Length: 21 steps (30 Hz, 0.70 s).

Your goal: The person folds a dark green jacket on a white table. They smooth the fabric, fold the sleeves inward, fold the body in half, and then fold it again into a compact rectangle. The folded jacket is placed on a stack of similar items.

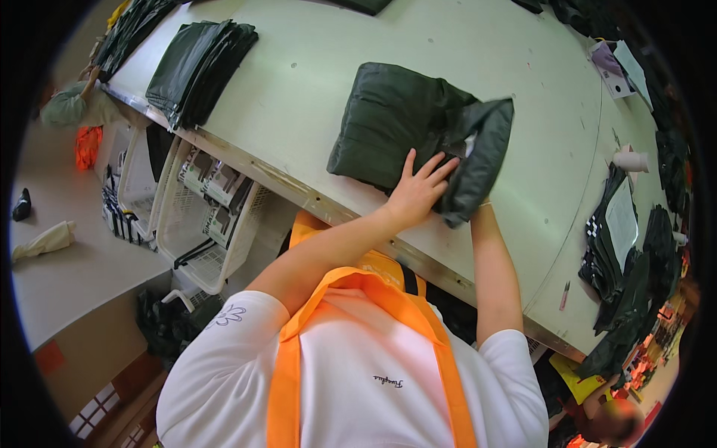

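A stack of dark folded garments lies far left on the pale tabletop. The left hand presses flat, fingers spread, on the dark green jacket mid-tabletop. The right hand is hidden under its folded sleeve; its grip cannot be told.

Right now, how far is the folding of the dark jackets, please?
Done: a stack of folded dark garments lies at the far left of the table. In hand: the left hand presses flat on a half-folded dark padded jacket, while the right hand is hidden under its turned sleeve. Left: loose dark garments lie heaped at the right edge.
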### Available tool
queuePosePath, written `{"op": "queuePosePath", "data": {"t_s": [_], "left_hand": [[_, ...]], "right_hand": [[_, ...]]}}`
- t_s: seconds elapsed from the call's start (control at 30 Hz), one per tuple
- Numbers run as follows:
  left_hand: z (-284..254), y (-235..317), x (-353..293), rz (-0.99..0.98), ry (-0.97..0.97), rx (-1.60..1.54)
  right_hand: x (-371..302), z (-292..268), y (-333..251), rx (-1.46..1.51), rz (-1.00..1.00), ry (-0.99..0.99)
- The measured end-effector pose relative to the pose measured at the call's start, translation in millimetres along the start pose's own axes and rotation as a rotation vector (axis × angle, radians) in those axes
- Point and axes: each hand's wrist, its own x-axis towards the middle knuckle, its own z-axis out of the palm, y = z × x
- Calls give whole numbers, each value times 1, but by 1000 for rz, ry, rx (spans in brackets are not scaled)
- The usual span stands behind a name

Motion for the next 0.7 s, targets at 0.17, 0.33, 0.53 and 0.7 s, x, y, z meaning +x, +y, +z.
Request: {"op": "queuePosePath", "data": {"t_s": [0.17, 0.33, 0.53, 0.7], "left_hand": [[6, -2, 1, 10, -144, 270], [-10, -2, 21, 128, -171, 216], [-83, -26, -54, -197, 84, -258], [-73, -30, -75, -496, 62, -520]], "right_hand": [[31, -23, -97, 393, 13, 312], [76, -54, -100, -512, 101, 58], [-47, -43, -71, -622, 7, 102], [-168, 13, -77, -654, -111, 119]]}}
